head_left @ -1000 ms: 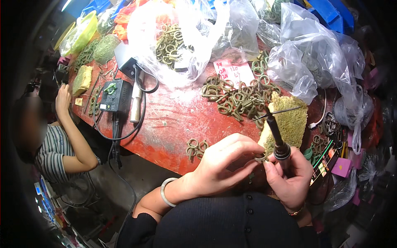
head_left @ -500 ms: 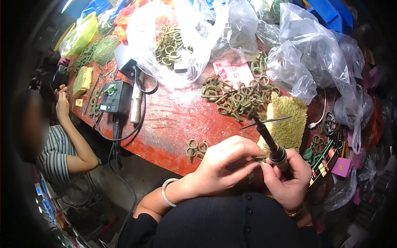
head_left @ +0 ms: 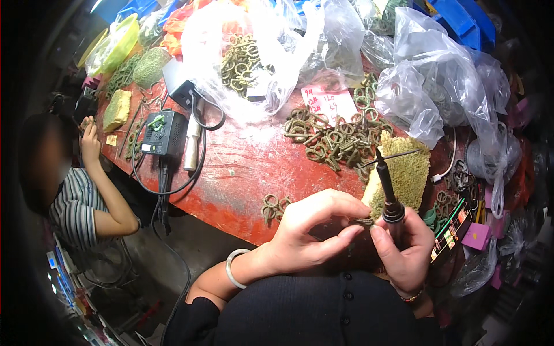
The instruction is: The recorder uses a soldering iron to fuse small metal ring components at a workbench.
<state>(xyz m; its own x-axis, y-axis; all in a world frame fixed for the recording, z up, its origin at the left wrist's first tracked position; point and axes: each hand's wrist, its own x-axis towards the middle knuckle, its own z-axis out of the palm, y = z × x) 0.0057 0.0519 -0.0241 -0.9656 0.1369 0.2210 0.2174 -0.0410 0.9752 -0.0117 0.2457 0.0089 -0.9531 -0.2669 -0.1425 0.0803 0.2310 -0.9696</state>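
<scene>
My right hand (head_left: 407, 248) is closed round the handle of a black pen-like iron (head_left: 388, 187), which points up and away from me. Near its tip a thin dark rod (head_left: 404, 154) crosses it, passing over the yellow sponge block (head_left: 412, 173). Beside it, the thumb and fingers of my left hand (head_left: 314, 230) pinch a small dark green piece (head_left: 363, 221). Its shape is mostly hidden, but its colour matches the rings. Two or three green rings (head_left: 274, 207) lie left of my hands, and a pile of similar rings (head_left: 337, 138) sits beyond them.
A clear bag of rings (head_left: 242, 63) and a marked paper (head_left: 329, 104) lie on the red table (head_left: 231, 173). A black power box (head_left: 164, 135) with cables stands left. Plastic bags (head_left: 433, 75) crowd the far right. Another person (head_left: 86, 190) sits at the left.
The iron has swung more upright, its tip moving right and away from the left hand. My left thumb and fingertips are slightly farther apart. The view has shifted a little.
</scene>
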